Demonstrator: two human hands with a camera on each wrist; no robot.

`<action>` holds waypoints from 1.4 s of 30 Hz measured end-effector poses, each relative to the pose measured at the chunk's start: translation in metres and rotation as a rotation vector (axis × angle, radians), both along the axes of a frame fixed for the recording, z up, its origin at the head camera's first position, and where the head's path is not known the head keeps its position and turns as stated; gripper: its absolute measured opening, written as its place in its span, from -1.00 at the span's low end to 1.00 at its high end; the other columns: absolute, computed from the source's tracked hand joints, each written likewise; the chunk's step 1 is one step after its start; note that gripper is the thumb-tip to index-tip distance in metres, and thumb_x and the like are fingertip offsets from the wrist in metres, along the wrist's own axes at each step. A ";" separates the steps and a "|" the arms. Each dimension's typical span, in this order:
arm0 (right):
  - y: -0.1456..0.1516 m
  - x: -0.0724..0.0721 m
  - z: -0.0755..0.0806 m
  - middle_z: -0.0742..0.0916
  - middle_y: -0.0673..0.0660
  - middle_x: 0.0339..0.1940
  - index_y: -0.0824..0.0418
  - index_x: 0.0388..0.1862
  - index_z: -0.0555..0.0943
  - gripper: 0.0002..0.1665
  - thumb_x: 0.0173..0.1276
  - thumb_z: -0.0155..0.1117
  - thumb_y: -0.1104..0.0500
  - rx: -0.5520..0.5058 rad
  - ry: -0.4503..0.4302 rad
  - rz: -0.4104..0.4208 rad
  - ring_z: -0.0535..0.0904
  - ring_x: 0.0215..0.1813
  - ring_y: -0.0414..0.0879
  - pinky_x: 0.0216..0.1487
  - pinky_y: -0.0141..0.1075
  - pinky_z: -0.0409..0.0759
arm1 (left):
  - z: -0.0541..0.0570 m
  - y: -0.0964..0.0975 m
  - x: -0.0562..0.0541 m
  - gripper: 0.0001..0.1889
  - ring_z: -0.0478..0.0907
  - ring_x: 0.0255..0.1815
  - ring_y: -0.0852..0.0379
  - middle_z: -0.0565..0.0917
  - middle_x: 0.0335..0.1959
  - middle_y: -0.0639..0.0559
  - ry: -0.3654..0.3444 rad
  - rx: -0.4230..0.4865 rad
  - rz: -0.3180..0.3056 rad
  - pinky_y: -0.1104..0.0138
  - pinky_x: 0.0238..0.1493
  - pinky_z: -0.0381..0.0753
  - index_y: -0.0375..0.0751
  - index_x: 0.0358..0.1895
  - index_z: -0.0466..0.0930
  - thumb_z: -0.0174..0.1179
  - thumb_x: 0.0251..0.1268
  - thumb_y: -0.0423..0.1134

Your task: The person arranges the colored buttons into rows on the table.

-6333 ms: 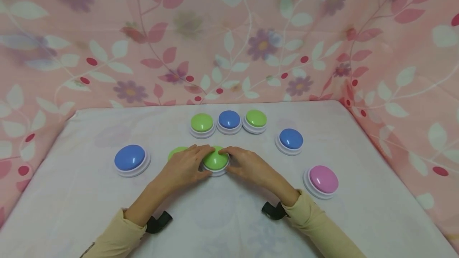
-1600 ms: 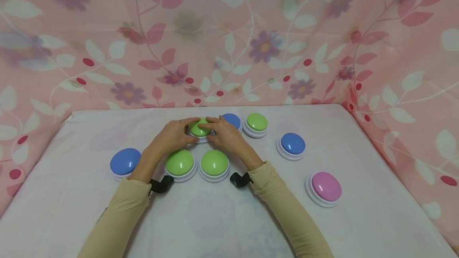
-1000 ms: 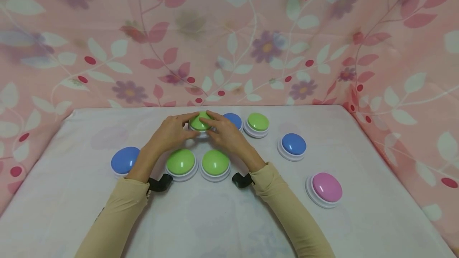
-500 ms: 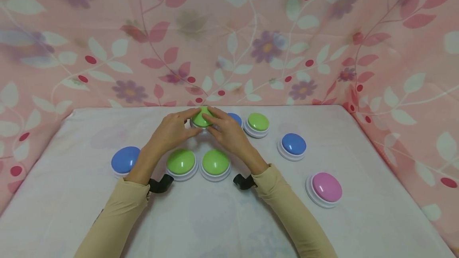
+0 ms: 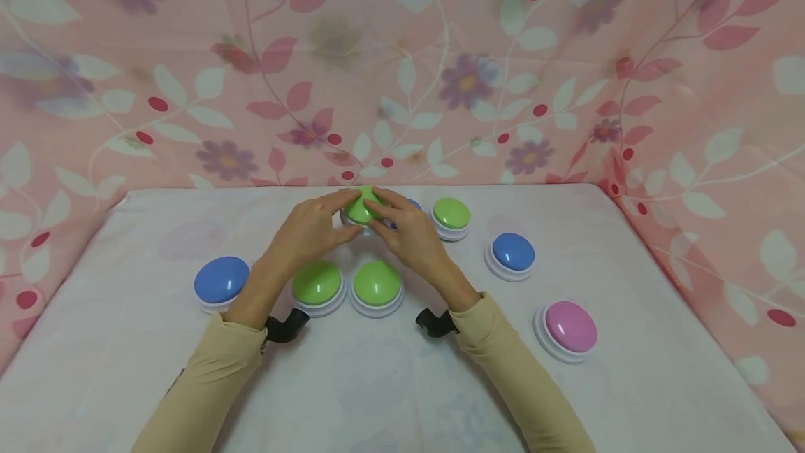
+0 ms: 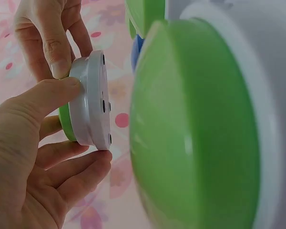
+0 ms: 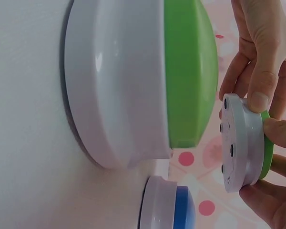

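A green push button [image 5: 360,208] with a white base is held up off the table by both hands at the back middle. My left hand [image 5: 307,231] grips its left side, and my right hand [image 5: 411,238] grips the right. Its base [image 7: 243,143], with small dark feet underneath, shows in the right wrist view. In the left wrist view, the left thumb and fingers [image 6: 71,167] curl round the rim while the right hand [image 6: 50,36] pinches from above. A blue button [image 5: 413,204] behind the right hand is mostly hidden. Two green buttons, a left one [image 5: 316,283] and a right one [image 5: 376,284], stand in front.
Another green button [image 5: 451,213] stands at the back, right of the hands. Further right are a blue button [image 5: 513,252] and a pink one [image 5: 571,327]. A blue button [image 5: 221,279] stands beside the left forearm. Floral cloth [image 5: 352,75] hangs behind the white-covered table [image 5: 377,397].
Both hands have gone from a front green button to the back left one, and have lifted it. In the last second it has shifted up and right, towards the blue button.
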State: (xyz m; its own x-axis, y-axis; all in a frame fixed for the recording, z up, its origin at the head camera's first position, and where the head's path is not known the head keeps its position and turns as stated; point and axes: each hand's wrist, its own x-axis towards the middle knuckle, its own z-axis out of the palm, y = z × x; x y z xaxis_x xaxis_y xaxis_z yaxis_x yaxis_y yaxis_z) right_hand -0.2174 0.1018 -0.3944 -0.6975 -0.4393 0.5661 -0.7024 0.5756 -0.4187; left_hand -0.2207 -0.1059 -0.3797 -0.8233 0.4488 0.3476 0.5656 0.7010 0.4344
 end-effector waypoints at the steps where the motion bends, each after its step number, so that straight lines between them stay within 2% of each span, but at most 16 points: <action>1: 0.001 0.001 0.000 0.58 0.28 0.31 0.31 0.17 0.63 -0.55 0.30 0.40 0.27 -0.003 -0.001 -0.001 0.53 0.32 0.09 0.23 -0.24 0.55 | 0.000 0.001 0.001 -0.31 0.52 0.27 -0.19 0.55 0.29 -0.20 0.006 -0.004 -0.004 -0.02 0.27 0.47 -0.24 0.35 0.47 0.45 0.14 -0.12; 11: 0.018 0.011 0.008 0.60 0.27 0.29 0.31 0.15 0.65 -0.56 0.29 0.41 0.26 0.013 0.012 -0.022 0.53 0.32 0.08 0.19 -0.23 0.58 | 0.002 0.015 0.006 -0.32 0.50 0.29 -0.19 0.53 0.30 -0.23 0.068 -0.032 -0.049 -0.02 0.26 0.48 -0.25 0.35 0.46 0.43 0.17 -0.10; 16: 0.026 0.015 0.009 0.60 0.28 0.29 0.31 0.15 0.65 -0.55 0.27 0.42 0.27 0.024 0.038 -0.030 0.53 0.32 0.09 0.25 -0.19 0.53 | 0.003 0.024 0.011 -0.32 0.53 0.25 -0.25 0.49 0.33 -0.27 0.066 -0.030 -0.061 -0.04 0.21 0.52 -0.23 0.37 0.45 0.42 0.18 -0.12; 21: 0.036 0.022 0.008 0.61 0.27 0.28 0.32 0.16 0.64 -0.54 0.27 0.43 0.28 0.030 0.052 -0.043 0.51 0.34 0.09 0.28 -0.17 0.51 | 0.004 0.033 0.018 -0.32 0.62 0.08 -0.32 0.43 0.38 -0.29 0.033 -0.051 -0.069 -0.06 0.10 0.59 -0.17 0.39 0.43 0.39 0.20 -0.10; 27: 0.050 0.032 0.006 0.62 0.28 0.26 0.33 0.14 0.65 -0.54 0.25 0.44 0.28 0.042 0.072 -0.049 0.52 0.32 0.11 0.21 -0.16 0.56 | 0.001 0.043 0.026 -0.31 0.70 -0.16 -0.26 0.41 0.39 -0.29 0.026 -0.070 -0.102 0.01 -0.06 0.68 -0.16 0.40 0.41 0.39 0.18 -0.13; 37: 0.068 0.046 0.001 0.63 0.27 0.25 0.31 0.13 0.66 -0.52 0.20 0.48 0.28 0.053 0.097 -0.061 0.53 0.31 0.14 0.17 -0.12 0.59 | -0.003 0.057 0.039 -0.28 0.72 -0.13 -0.16 0.40 0.40 -0.25 0.015 -0.079 -0.149 0.08 -0.12 0.70 -0.11 0.43 0.38 0.39 0.17 -0.12; 42: 0.077 0.053 -0.002 0.62 0.28 0.25 0.32 0.13 0.66 -0.50 0.17 0.50 0.31 0.048 0.100 -0.045 0.52 0.32 0.15 0.18 -0.08 0.57 | -0.009 0.063 0.043 -0.26 0.73 -0.20 -0.10 0.44 0.37 -0.26 0.046 -0.089 -0.181 0.16 -0.22 0.70 -0.13 0.41 0.39 0.42 0.12 -0.14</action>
State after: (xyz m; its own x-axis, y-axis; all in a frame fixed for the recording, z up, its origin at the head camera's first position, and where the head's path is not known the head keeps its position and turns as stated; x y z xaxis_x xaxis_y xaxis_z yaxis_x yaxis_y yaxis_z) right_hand -0.1640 0.1785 -0.3967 -0.6585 -0.4370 0.6127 -0.7122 0.6251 -0.3195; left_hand -0.1779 -0.0425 -0.3882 -0.7103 0.6188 0.3354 0.7038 0.6207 0.3454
